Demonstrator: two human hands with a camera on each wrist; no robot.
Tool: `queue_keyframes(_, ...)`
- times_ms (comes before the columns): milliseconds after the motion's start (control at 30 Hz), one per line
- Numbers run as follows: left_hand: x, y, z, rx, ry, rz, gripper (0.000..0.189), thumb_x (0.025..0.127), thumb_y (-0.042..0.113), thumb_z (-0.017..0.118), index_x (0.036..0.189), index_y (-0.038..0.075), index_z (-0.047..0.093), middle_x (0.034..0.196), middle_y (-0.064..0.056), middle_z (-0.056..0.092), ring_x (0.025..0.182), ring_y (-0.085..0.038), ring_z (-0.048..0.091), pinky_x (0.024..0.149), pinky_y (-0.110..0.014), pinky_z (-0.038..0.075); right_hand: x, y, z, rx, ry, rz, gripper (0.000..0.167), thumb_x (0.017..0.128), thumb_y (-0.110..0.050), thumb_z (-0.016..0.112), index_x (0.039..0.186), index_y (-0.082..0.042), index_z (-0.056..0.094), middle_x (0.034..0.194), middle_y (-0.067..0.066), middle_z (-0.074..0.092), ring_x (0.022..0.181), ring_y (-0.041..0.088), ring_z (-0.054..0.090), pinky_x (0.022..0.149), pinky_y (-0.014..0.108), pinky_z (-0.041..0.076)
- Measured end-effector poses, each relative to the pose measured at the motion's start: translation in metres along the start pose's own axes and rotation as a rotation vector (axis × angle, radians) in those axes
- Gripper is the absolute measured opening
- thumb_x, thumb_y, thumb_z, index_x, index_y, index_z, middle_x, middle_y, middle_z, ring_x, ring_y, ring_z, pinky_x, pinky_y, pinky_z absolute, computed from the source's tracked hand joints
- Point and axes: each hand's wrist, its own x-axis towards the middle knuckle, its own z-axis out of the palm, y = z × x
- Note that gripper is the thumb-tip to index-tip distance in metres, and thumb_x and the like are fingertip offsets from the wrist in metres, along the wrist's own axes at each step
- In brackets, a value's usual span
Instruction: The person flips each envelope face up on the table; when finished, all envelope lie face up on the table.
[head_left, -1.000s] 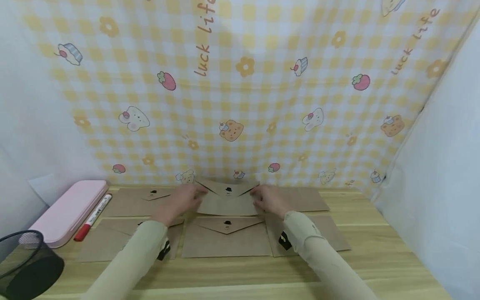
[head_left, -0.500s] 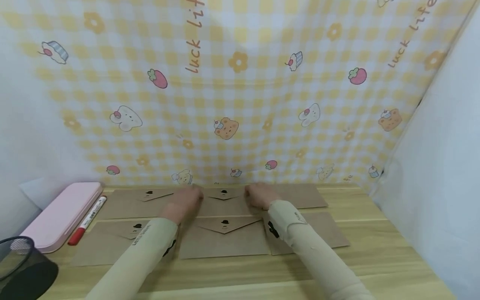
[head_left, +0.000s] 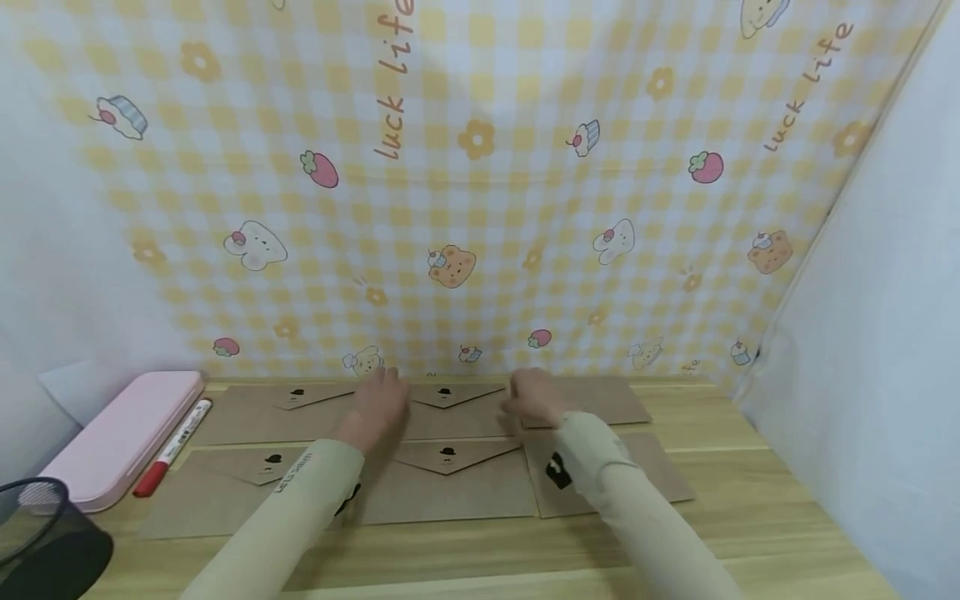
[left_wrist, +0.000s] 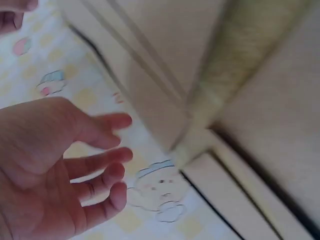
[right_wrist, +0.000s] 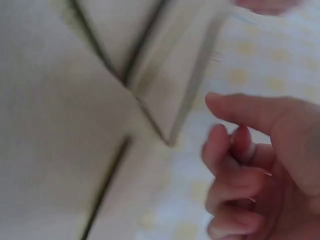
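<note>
A brown paper envelope (head_left: 457, 423), printed with a small black hat on its pointed flap, lies flat in the middle of the back row. My left hand (head_left: 377, 407) hovers at its left side, fingers loosely bent and apart from the paper; the left wrist view shows the same hand (left_wrist: 45, 160) holding nothing. At the envelope's right end is my right hand (head_left: 537, 397), also holding nothing, its fingers (right_wrist: 235, 182) loosely curled with the thumb pointing toward the paper. Directly in front lies another matching envelope (head_left: 450, 492), flap side up.
More envelopes lie on both sides, including a back left one (head_left: 255, 417) and a front right one (head_left: 637, 475). A pink case (head_left: 123, 437), a red-capped marker (head_left: 174, 446) and a black mesh cup (head_left: 56, 533) stand left. A checked cloth (head_left: 480, 208) hangs behind.
The middle back envelope was raised between both hands a second ago, then came down flat in the back row. Both hands have let go, and the right has shifted slightly right.
</note>
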Motion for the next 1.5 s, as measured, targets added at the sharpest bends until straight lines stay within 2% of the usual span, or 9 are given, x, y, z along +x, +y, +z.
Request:
queue_keyframes(167, -0.005, 0.029, -0.031, 0.05, -0.002, -0.021, 0.004, 0.082, 0.001, 0.064, 0.084, 0.004, 0.065, 0.089, -0.014, 0.057, 0.088, -0.029, 0.054, 0.069, -0.04, 0.052, -0.047, 0.047, -0.035, 0.191, 0.013, -0.113, 0.023, 0.085, -0.016, 0.065, 0.068, -0.009, 0.052, 0.058, -0.004, 0.049, 0.05, 0.008, 0.042, 0.046, 0.023, 0.036)
queue_keyframes(267, -0.01, 0.052, -0.052, -0.091, -0.027, 0.026, 0.004, 0.084, 0.007, 0.063, 0.087, 0.007, 0.066, 0.087, -0.01, 0.059, 0.086, -0.026, 0.055, 0.066, -0.04, 0.051, -0.081, 0.077, -0.048, 0.269, -0.029, -0.166, 0.013, 0.086, -0.012, 0.064, 0.079, -0.005, 0.057, 0.072, 0.001, 0.058, 0.064, 0.014, 0.055, 0.057, 0.027, 0.047)
queue_keyframes(367, -0.012, 0.068, -0.063, -0.337, -0.083, 0.1, 0.015, 0.086, 0.014, 0.063, 0.099, 0.008, 0.066, 0.1, -0.008, 0.061, 0.096, -0.026, 0.055, 0.078, -0.041, 0.048, -0.107, 0.099, -0.05, 0.296, -0.062, -0.181, 0.016, 0.086, -0.012, 0.066, 0.093, 0.001, 0.06, 0.09, 0.008, 0.062, 0.085, 0.024, 0.06, 0.073, 0.037, 0.051)
queue_keyframes(500, -0.006, 0.078, -0.063, -0.633, -0.158, 0.154, 0.037, 0.088, 0.02, 0.064, 0.122, 0.004, 0.058, 0.124, -0.011, 0.055, 0.117, -0.029, 0.048, 0.095, -0.042, 0.039, -0.13, 0.116, -0.048, 0.217, -0.023, -0.136, 0.035, 0.081, -0.024, 0.072, 0.105, 0.0, 0.061, 0.104, 0.009, 0.063, 0.102, 0.034, 0.056, 0.082, 0.052, 0.046)
queue_keyframes(700, 0.01, 0.103, -0.044, -0.801, -0.231, 0.231, 0.063, 0.082, 0.028, 0.072, 0.135, 0.006, 0.046, 0.137, -0.011, 0.046, 0.126, -0.027, 0.04, 0.102, -0.042, 0.033, -0.141, 0.128, -0.044, 0.203, -0.059, -0.12, 0.062, 0.073, -0.02, 0.078, 0.124, 0.003, 0.052, 0.125, 0.023, 0.052, 0.117, 0.047, 0.042, 0.092, 0.061, 0.034)
queue_keyframes(933, 0.025, 0.136, -0.031, -0.761, -0.301, 0.282, 0.086, 0.07, 0.032, 0.081, 0.141, 0.007, 0.038, 0.144, -0.008, 0.037, 0.132, -0.023, 0.032, 0.106, -0.035, 0.027, -0.139, 0.134, -0.041, 0.226, -0.149, -0.114, 0.09, 0.066, -0.024, 0.083, 0.135, 0.009, 0.036, 0.137, 0.032, 0.034, 0.124, 0.052, 0.029, 0.097, 0.063, 0.026)
queue_keyframes(1167, 0.033, 0.157, -0.02, -0.664, -0.335, 0.244, 0.1, 0.06, 0.038, 0.087, 0.142, 0.012, 0.037, 0.145, -0.005, 0.035, 0.13, -0.022, 0.034, 0.105, -0.039, 0.029, -0.142, 0.135, -0.038, 0.244, -0.197, -0.063, 0.101, 0.06, -0.019, 0.086, 0.138, 0.01, 0.03, 0.143, 0.035, 0.02, 0.129, 0.056, 0.006, 0.098, 0.068, 0.01)
queue_keyframes(1367, 0.034, 0.167, -0.016, -0.601, -0.335, 0.227, 0.084, 0.059, 0.04, 0.087, 0.128, 0.009, 0.05, 0.132, -0.007, 0.048, 0.119, -0.023, 0.046, 0.097, -0.034, 0.038, -0.14, 0.137, -0.03, 0.215, -0.206, -0.079, 0.101, 0.058, -0.021, 0.086, 0.137, 0.011, 0.031, 0.142, 0.033, 0.024, 0.129, 0.054, 0.012, 0.1, 0.067, 0.011)
queue_keyframes(1500, 0.03, 0.17, -0.018, -0.577, -0.329, 0.187, 0.092, 0.054, 0.042, 0.089, 0.13, 0.007, 0.05, 0.134, -0.01, 0.046, 0.123, -0.028, 0.042, 0.101, -0.04, 0.034, -0.137, 0.133, -0.026, 0.174, -0.229, -0.064, 0.105, 0.056, -0.025, 0.086, 0.138, 0.009, 0.031, 0.142, 0.03, 0.025, 0.13, 0.051, 0.015, 0.098, 0.067, 0.018)
